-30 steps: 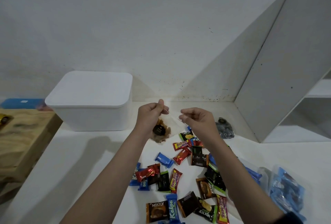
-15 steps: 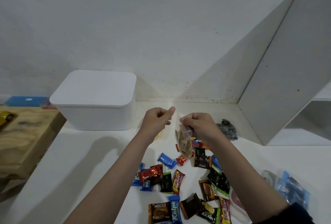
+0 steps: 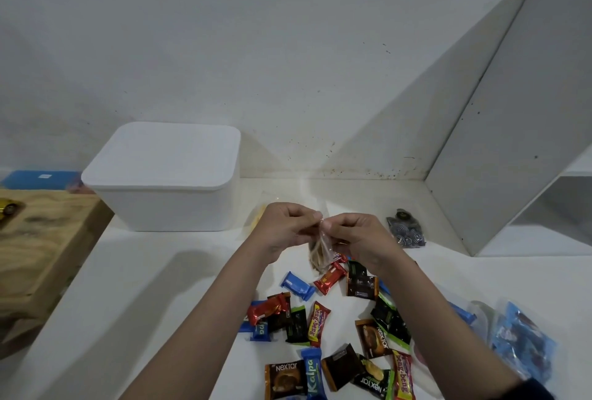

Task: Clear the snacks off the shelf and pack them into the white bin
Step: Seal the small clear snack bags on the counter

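**Packing barely begun: bin lidded, snacks loose**

Both hands meet at the mouth of a small clear bag [image 3: 319, 250]. The left hand [image 3: 282, 230] and the right hand [image 3: 357, 234] each pinch its top edge, fingers curled on the plastic, and the bag hangs down between them. The white bin [image 3: 166, 204] sits beyond the left hand with its lid on. Wrapped snacks [image 3: 320, 322] lie scattered below both hands, so by my judgement nearly all the packing remains.
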The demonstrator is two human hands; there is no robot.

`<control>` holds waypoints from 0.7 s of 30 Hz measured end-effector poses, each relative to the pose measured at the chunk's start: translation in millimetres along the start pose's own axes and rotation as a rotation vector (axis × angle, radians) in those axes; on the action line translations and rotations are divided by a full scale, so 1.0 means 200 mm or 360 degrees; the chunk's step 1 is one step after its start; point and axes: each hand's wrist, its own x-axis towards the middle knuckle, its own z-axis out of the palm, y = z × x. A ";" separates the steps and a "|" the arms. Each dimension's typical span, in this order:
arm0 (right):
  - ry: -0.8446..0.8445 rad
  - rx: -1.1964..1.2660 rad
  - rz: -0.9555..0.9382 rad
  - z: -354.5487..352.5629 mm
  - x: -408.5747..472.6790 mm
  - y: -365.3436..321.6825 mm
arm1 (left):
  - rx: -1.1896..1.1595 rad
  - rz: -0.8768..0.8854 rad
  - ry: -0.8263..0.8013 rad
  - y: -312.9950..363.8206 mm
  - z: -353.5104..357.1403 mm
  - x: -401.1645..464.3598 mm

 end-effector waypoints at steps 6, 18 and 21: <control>0.0060 -0.0085 0.0022 0.02 -0.01 0.03 | 0.0112 -0.0080 0.0012 0.00 -0.03 0.00; 0.0280 -0.0150 -0.0040 0.06 0.01 0.03 | 0.0151 -0.0066 0.0197 0.02 -0.04 -0.02; 0.0248 -0.0126 -0.0046 0.07 0.02 0.02 | 0.0120 -0.0047 0.0219 0.04 -0.05 -0.02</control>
